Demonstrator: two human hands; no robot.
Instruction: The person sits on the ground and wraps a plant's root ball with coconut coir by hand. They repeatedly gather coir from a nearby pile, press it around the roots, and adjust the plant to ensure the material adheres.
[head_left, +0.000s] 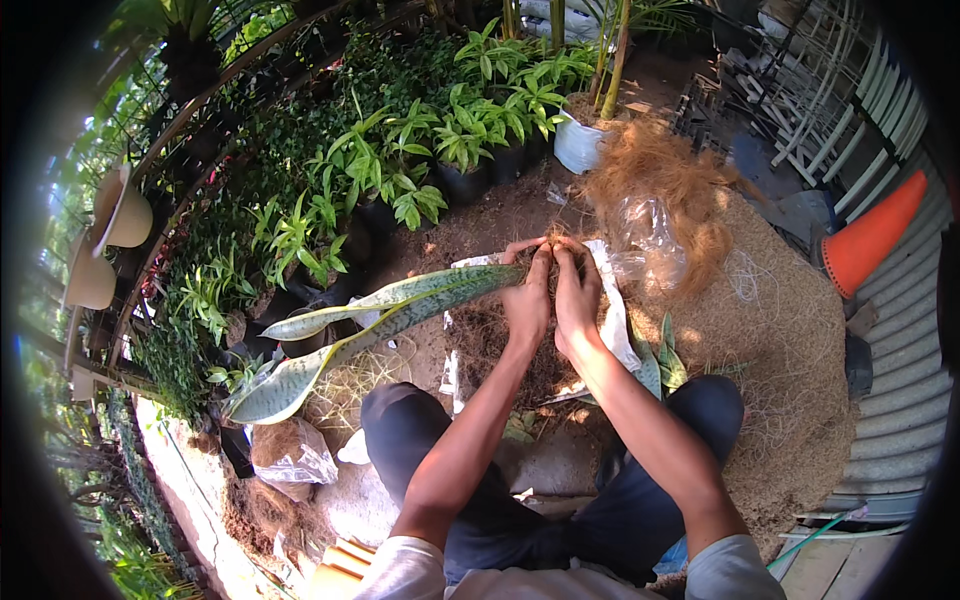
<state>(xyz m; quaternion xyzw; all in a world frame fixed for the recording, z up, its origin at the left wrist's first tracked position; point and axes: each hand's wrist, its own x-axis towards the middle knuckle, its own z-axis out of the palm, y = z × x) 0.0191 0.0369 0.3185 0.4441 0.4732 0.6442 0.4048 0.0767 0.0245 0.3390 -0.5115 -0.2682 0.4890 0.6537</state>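
Observation:
A snake plant (405, 300) lies sideways, its long yellow-edged leaves reaching to the left and its base end at my hands. My left hand (527, 296) and my right hand (576, 292) come together around a clump of brown root fibre (556, 234) at that base. The fingertips meet on the fibre, and my palms partly hide it. Beneath my hands, dark fibrous potting mix (484, 345) rests on a white sack (616, 319). By my right knee, more snake plant leaves (670, 360) lie on the ground.
Loose coconut fibre (652, 172) and a clear plastic bag (646, 247) lie ahead to the right. Potted leafy plants (420, 150) line the left and far side. An orange traffic cone (874, 234) leans by corrugated sheeting (900, 390). Another fibre-filled plastic bag (296, 454) sits left of my knee.

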